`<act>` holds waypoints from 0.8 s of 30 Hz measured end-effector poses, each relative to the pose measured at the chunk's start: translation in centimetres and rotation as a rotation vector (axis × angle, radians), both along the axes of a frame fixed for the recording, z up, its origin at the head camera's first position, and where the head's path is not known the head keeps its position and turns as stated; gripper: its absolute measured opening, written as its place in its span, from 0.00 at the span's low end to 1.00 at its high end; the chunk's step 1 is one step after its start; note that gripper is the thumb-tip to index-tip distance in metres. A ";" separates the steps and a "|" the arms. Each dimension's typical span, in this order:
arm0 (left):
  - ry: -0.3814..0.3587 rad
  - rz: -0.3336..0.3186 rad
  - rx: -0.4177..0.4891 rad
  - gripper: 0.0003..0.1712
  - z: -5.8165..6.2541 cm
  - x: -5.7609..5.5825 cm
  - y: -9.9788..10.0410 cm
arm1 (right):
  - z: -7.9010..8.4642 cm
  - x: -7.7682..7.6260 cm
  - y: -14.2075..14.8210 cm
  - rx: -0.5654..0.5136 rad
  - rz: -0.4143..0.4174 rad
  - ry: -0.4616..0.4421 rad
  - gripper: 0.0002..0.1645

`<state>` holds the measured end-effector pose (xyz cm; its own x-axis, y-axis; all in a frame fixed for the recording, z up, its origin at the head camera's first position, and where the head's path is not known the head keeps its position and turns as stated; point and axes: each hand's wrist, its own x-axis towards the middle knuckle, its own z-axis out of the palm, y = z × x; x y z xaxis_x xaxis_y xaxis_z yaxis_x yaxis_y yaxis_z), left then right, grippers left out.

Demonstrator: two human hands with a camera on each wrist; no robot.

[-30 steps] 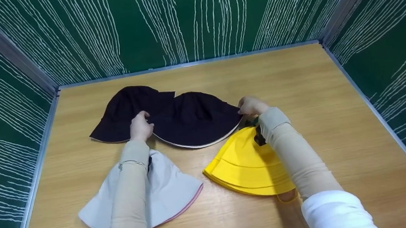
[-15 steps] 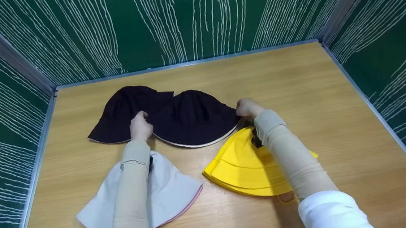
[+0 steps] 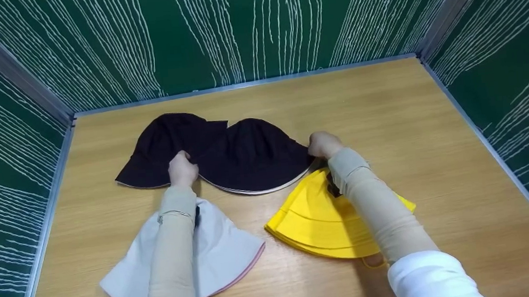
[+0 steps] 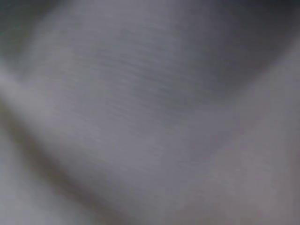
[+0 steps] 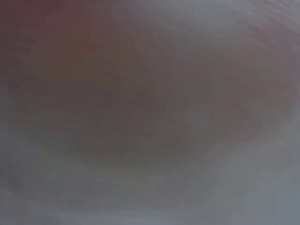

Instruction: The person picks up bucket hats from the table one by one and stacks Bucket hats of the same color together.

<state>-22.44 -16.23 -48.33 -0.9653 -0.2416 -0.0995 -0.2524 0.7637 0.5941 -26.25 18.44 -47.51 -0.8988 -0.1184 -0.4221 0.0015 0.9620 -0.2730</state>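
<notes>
In the head view, a dark bucket hat (image 3: 256, 163) with a pale brim edge lies flat on the table. My left hand (image 3: 183, 170) grips the left end of its brim, where it overlaps a second dark bucket hat (image 3: 152, 157). The right end of the same brim is pinched by my right hand (image 3: 324, 144); its fingertips are partly hidden. Under my left forearm lies a white bucket hat (image 3: 220, 251) with a pink edge. A yellow hat (image 3: 322, 224), seemingly stacked layers, lies below my right wrist. Both wrist views are too blurred to read.
The wooden table (image 3: 461, 189) is bordered by a metal frame. Green panels (image 3: 274, 29) with white wavy lines rise at the back and on both sides. A thin yellow cord (image 3: 372, 263) sticks out beneath the yellow hat.
My right hand has shifted slightly left and toward me, staying at the right brim end of the dark bucket hat. The left hand and the other hats look nearly unmoved.
</notes>
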 end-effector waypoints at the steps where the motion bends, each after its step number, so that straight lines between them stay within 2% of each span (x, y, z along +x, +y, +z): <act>1: -0.002 0.000 0.002 0.15 0.0 0.1 0.0 | 0.0 0.0 0.0 0.009 0.006 0.012 0.11; 5: -0.012 -0.003 0.008 0.15 0.2 0.3 -0.2 | 0.0 0.1 -0.1 0.013 0.013 0.044 0.10; 8: -0.012 -0.004 0.018 0.15 0.5 0.5 -0.4 | 0.3 0.1 0.0 -0.023 -0.001 0.060 0.10; 18: -0.007 -0.001 0.041 0.13 1.1 1.2 -1.9 | 1.7 1.0 0.5 -0.269 0.015 0.128 0.15; 24: 0.023 -0.002 0.148 0.13 1.6 2.2 -2.4 | 2.4 2.5 0.6 -0.350 0.054 0.192 0.12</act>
